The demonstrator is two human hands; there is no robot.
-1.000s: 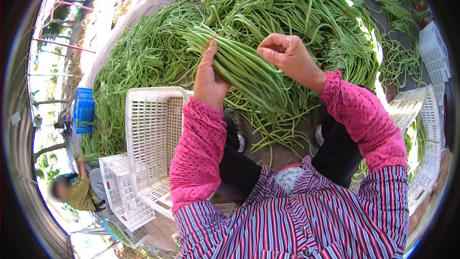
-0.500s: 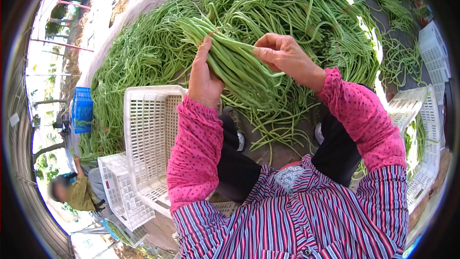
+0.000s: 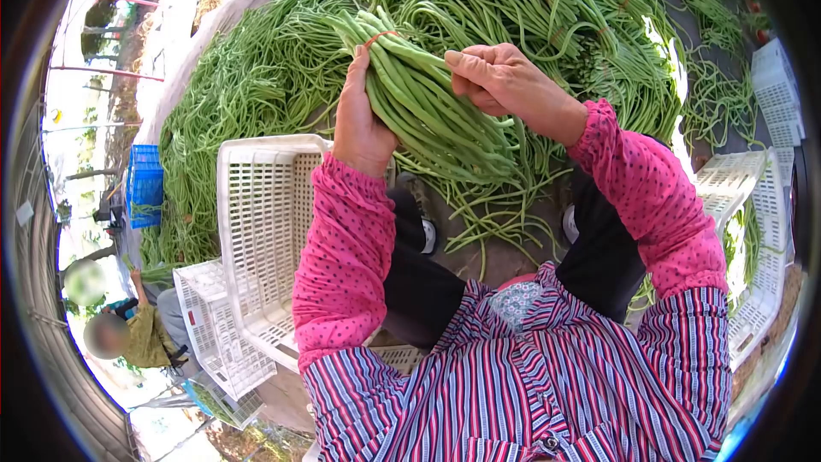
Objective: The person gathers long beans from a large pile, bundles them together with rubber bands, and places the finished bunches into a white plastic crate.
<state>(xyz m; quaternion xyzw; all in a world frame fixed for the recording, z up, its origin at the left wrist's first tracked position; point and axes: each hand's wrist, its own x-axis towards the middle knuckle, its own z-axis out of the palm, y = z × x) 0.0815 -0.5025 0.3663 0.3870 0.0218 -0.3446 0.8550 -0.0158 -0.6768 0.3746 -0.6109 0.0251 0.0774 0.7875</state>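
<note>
A bundle of long green beans (image 3: 432, 111) with a red band (image 3: 381, 37) near its upper left end lies in my left hand (image 3: 361, 120), whose thumb reaches up beside the band. Against the bundle's right side, my right hand (image 3: 505, 81) is closed, thumb pressed on the curled fingers; what it grips, if anything, is hidden. Behind both hands spreads a large pile of long beans (image 3: 256, 77), where several banded bunches (image 3: 547, 17) show. Loose beans (image 3: 505, 218) lie on the ground between my feet.
A white slatted crate (image 3: 256, 248) stands beside my left arm, with another white crate (image 3: 201, 316) further left. More white crates (image 3: 774, 231) are at the right. A blue crate (image 3: 144, 188) sits at the left edge of the pile, near a person (image 3: 150, 338).
My right hand has curled its fingers in and no longer pinches out a bean at the bundle's side. The bundle has turned slightly in my left hand, its lower end now further right.
</note>
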